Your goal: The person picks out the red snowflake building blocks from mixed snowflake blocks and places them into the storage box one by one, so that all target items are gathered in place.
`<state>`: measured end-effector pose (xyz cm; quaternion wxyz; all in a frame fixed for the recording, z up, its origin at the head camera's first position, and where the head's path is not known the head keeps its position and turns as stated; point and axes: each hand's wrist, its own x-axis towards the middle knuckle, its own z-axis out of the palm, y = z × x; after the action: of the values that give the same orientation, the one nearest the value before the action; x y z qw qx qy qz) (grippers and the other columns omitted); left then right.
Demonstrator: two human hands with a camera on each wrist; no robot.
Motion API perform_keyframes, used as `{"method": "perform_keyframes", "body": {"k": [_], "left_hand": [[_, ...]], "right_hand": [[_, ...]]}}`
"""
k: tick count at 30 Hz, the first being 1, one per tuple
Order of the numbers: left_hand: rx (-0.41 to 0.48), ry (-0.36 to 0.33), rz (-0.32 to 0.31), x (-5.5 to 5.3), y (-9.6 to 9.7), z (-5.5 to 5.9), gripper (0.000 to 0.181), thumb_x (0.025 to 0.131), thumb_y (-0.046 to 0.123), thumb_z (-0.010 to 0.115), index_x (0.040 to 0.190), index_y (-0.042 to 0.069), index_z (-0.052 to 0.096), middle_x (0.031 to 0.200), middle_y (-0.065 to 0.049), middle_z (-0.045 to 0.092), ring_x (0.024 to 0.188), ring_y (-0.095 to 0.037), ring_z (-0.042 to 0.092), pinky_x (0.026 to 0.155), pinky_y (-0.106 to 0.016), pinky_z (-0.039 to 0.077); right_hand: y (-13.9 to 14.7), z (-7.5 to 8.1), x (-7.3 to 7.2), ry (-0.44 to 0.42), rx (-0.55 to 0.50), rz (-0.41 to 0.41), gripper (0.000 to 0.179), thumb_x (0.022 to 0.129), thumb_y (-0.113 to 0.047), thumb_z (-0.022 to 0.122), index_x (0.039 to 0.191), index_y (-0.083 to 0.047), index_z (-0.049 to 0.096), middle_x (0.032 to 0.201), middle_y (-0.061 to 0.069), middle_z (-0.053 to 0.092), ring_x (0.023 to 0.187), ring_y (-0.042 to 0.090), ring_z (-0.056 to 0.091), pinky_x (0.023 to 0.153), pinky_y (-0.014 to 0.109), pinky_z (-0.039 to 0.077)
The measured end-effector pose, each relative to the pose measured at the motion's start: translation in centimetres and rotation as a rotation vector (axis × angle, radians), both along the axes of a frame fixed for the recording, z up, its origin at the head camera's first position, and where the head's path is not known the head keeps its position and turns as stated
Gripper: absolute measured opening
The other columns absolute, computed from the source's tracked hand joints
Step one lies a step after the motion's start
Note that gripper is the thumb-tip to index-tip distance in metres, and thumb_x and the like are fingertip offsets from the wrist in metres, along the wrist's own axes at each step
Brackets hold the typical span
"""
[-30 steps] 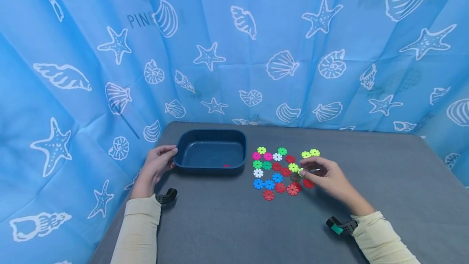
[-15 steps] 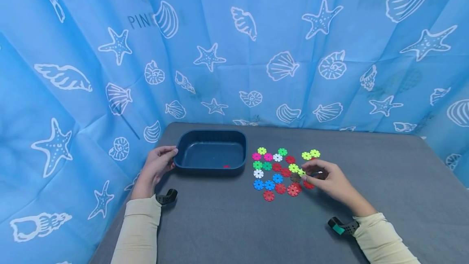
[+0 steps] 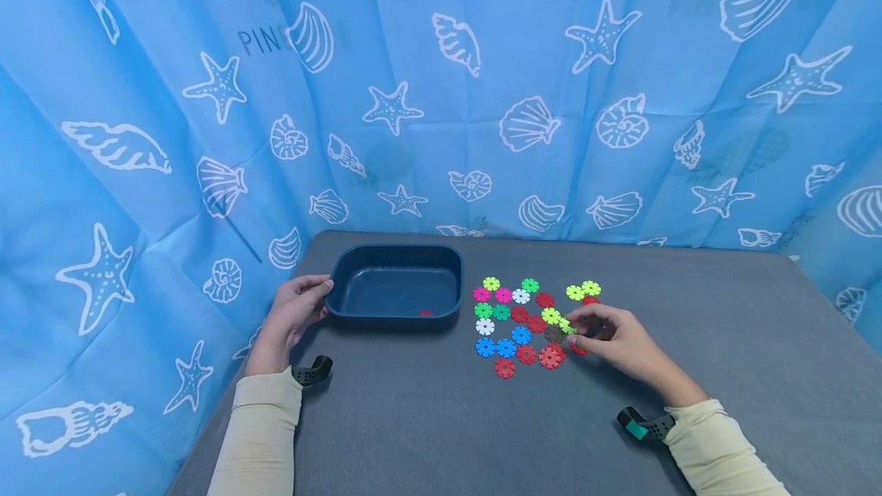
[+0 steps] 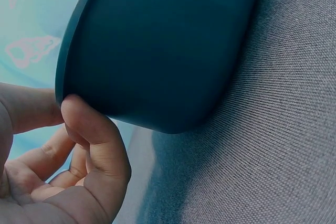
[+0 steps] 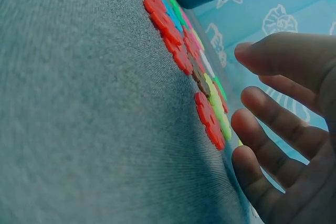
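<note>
My left hand (image 3: 298, 312) pinches the left rim of a dark blue plastic basin (image 3: 396, 322) between thumb and fingers. In the left wrist view the thumb (image 4: 89, 121) presses the outside of the rim. A small red piece (image 3: 426, 313) lies inside the basin. My right hand (image 3: 620, 335) hovers at the right side of a spread of notched plastic discs. Its fingers are loosely bent, with nothing between them in the right wrist view. Nearest to them are a red disc (image 5: 209, 121), a yellow-green disc (image 5: 220, 109) and a brown disc (image 3: 554, 334), partly covered in places.
Several blue discs (image 3: 506, 347), green discs (image 3: 484, 311), white discs (image 3: 485, 326) and pink discs (image 3: 481, 294) lie flat, some overlapping, right of the basin. The grey cloth-covered table (image 3: 427, 419) ends at a blue seashell-print curtain (image 3: 427, 136).
My right hand has shifted slightly nearer and to the right, uncovering a bit more of the yellow-green discs. The left hand and the basin have stayed put.
</note>
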<state>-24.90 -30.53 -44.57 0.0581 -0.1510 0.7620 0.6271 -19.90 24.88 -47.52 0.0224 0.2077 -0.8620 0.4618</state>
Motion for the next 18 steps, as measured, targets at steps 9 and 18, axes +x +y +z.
{"method": "perform_keyframes", "body": {"k": [9,18], "left_hand": [[-0.003,-0.002,0.002,-0.02,-0.03,0.07,0.048,0.108,0.032,0.064,0.147,0.005,0.058,0.113,-0.004,0.056,0.093,-0.016,0.057,0.077,-0.024,0.057],[-0.006,-0.003,0.010,-0.01,-0.01,0.09,0.048,0.108,0.032,0.063,0.147,0.005,0.058,0.115,-0.005,0.056,0.093,-0.016,0.057,0.077,-0.024,0.057]], "right_hand": [[0.22,-0.08,0.13,-0.012,-0.020,0.021,0.030,0.091,-0.003,0.082,0.119,0.000,0.072,0.103,0.014,0.071,0.083,0.008,0.063,0.064,0.026,0.053],[0.42,-0.36,0.06,-0.018,-0.003,0.035,0.029,0.091,-0.007,0.083,0.117,-0.002,0.072,0.104,0.013,0.072,0.084,0.006,0.063,0.067,0.025,0.054]]}}
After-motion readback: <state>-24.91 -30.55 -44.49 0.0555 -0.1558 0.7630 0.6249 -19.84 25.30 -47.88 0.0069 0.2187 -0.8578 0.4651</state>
